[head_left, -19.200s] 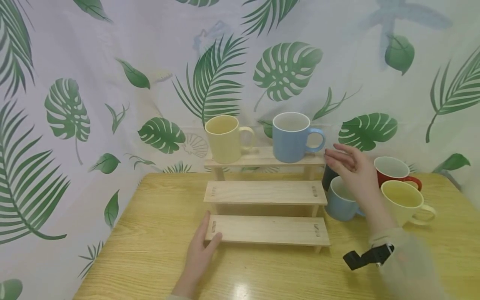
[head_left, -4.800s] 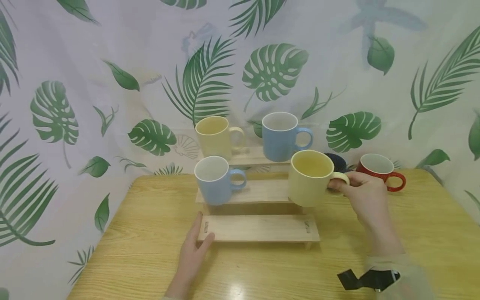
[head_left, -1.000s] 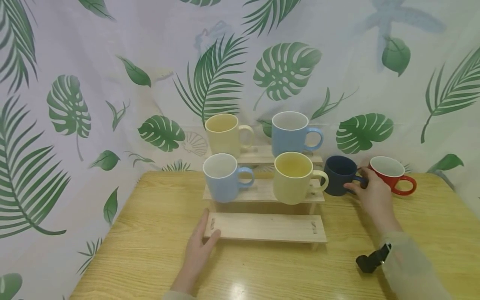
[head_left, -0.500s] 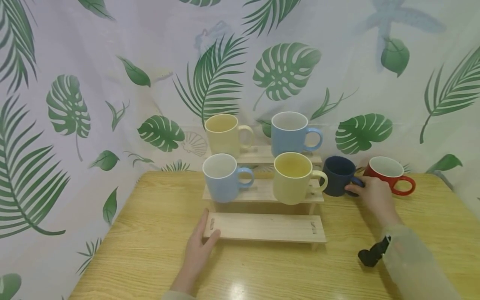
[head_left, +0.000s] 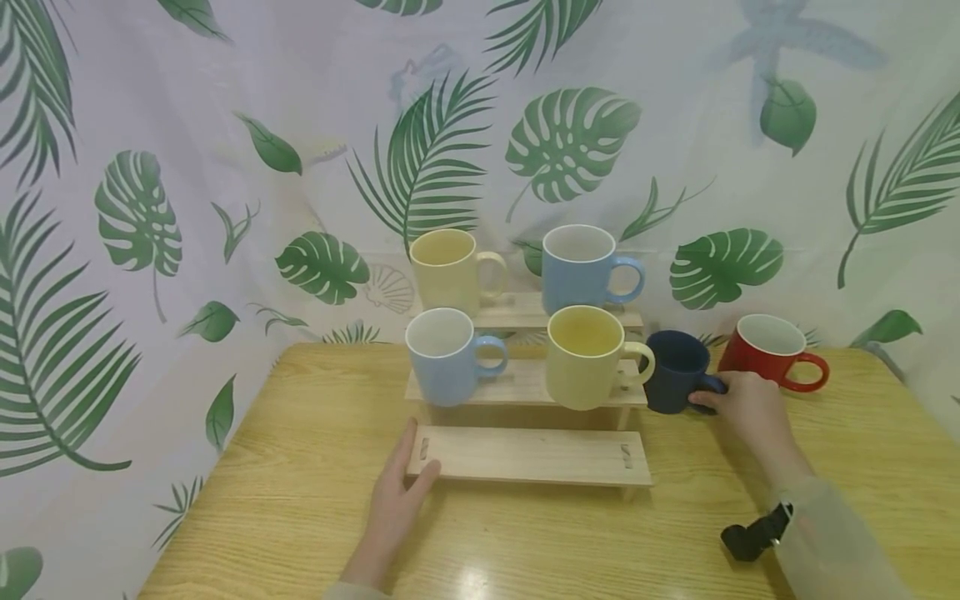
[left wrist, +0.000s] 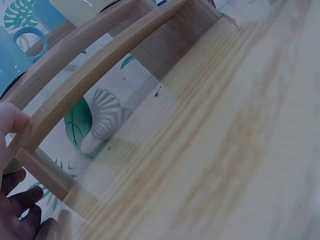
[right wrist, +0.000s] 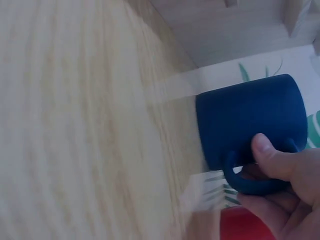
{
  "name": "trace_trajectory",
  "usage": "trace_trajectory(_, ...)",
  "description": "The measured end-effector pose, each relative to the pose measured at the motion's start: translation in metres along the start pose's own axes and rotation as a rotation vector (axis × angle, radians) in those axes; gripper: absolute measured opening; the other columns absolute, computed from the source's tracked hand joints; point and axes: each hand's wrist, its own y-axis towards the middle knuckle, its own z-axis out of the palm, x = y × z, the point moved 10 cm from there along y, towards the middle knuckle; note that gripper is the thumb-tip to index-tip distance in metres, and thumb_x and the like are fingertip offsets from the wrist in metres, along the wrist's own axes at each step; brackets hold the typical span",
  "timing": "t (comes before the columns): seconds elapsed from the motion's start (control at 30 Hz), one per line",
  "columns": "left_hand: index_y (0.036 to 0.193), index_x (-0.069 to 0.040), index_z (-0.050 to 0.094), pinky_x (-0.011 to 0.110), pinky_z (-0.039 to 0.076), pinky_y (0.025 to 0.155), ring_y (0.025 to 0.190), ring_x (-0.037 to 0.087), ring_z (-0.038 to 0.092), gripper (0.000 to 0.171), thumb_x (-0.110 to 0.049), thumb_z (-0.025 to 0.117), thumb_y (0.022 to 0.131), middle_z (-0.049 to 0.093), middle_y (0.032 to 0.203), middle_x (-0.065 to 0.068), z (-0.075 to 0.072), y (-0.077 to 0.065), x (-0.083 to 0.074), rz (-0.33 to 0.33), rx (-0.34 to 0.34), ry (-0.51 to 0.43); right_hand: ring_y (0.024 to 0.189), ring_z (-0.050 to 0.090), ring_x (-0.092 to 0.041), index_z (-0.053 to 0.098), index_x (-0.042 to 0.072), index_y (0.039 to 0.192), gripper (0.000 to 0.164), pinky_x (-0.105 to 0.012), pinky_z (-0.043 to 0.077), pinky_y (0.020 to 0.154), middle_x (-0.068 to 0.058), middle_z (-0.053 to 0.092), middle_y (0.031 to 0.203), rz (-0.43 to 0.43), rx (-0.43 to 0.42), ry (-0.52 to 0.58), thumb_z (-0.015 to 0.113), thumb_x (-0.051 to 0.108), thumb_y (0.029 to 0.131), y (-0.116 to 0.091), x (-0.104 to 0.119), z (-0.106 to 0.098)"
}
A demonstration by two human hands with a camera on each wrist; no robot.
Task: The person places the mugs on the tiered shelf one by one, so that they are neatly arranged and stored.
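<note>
My right hand point(head_left: 753, 408) grips the handle of a dark blue mug point(head_left: 670, 372) just right of a three-step wooden rack point(head_left: 525, 454). In the right wrist view the thumb lies against the top of the handle, and the dark blue mug point(right wrist: 250, 120) stays upright; contact with the table cannot be told. My left hand point(head_left: 395, 496) holds the rack's lower left end, thumb on top; the left wrist view shows the fingers point(left wrist: 25, 200) by its leg. A light blue mug point(head_left: 444, 367) and a yellow mug point(head_left: 581, 367) stand on the middle step.
Another yellow mug point(head_left: 447, 279) and a blue mug point(head_left: 577, 275) occupy the top step. A red mug point(head_left: 753, 354) with a white inside stands behind my right hand. A leaf-print cloth point(head_left: 187, 125) hangs behind the wooden table point(head_left: 300, 467).
Over the last second my right hand draws the dark blue mug nearer to me. Earlier, the light blue and yellow mugs went from the right side onto the middle step. My left hand stays put.
</note>
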Motion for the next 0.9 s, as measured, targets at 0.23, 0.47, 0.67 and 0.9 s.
trace_trajectory(0.23, 0.153, -0.015, 0.022, 0.045, 0.015, 0.116, 0.142, 0.023, 0.019, 0.072, -0.043, 0.055, 0.095, 0.019, 0.157, 0.002, -0.001, 0.0, -0.003, 0.01, -0.002, -0.005, 0.054, 0.039, -0.018, 0.054, 0.007, 0.061, 0.036, -0.029, 0.026, 0.05, 0.002, 0.037, 0.054, -0.032, 0.088, -0.022, 0.082, 0.025, 0.074, -0.016, 0.011, 0.005)
trace_trajectory(0.47, 0.153, -0.014, 0.022, 0.046, 0.015, 0.116, 0.142, 0.024, 0.019, 0.073, -0.043, 0.055, 0.095, 0.019, 0.157, 0.003, 0.0, 0.0, -0.003, 0.026, -0.001, -0.007, 0.05, 0.032, -0.017, 0.045, 0.01, 0.058, 0.041, -0.028, 0.022, 0.048, 0.003, 0.032, 0.053, -0.121, -0.067, -0.044, 0.078, 0.021, 0.079, -0.034, 0.024, -0.007)
trace_trajectory(0.67, 0.153, -0.013, 0.022, 0.046, 0.015, 0.116, 0.142, 0.024, 0.019, 0.072, -0.042, 0.055, 0.095, 0.019, 0.157, 0.002, 0.0, 0.0, -0.003, 0.029, 0.003, -0.01, 0.051, 0.032, -0.016, 0.046, 0.011, 0.058, 0.04, -0.027, 0.021, 0.048, 0.004, 0.033, 0.053, -0.05, -0.073, -0.009, 0.076, 0.025, 0.082, -0.05, 0.016, -0.011)
trace_trajectory(0.9, 0.153, -0.015, 0.022, 0.047, 0.015, 0.115, 0.142, 0.024, 0.019, 0.072, -0.043, 0.055, 0.095, 0.019, 0.157, 0.001, 0.0, 0.0, -0.002, 0.014, 0.0, -0.004, 0.056, 0.038, -0.017, 0.063, 0.005, 0.07, 0.033, -0.026, 0.025, 0.049, 0.001, 0.045, 0.057, 0.025, -0.032, 0.029, 0.07, 0.033, 0.087, -0.069, 0.008, -0.021)
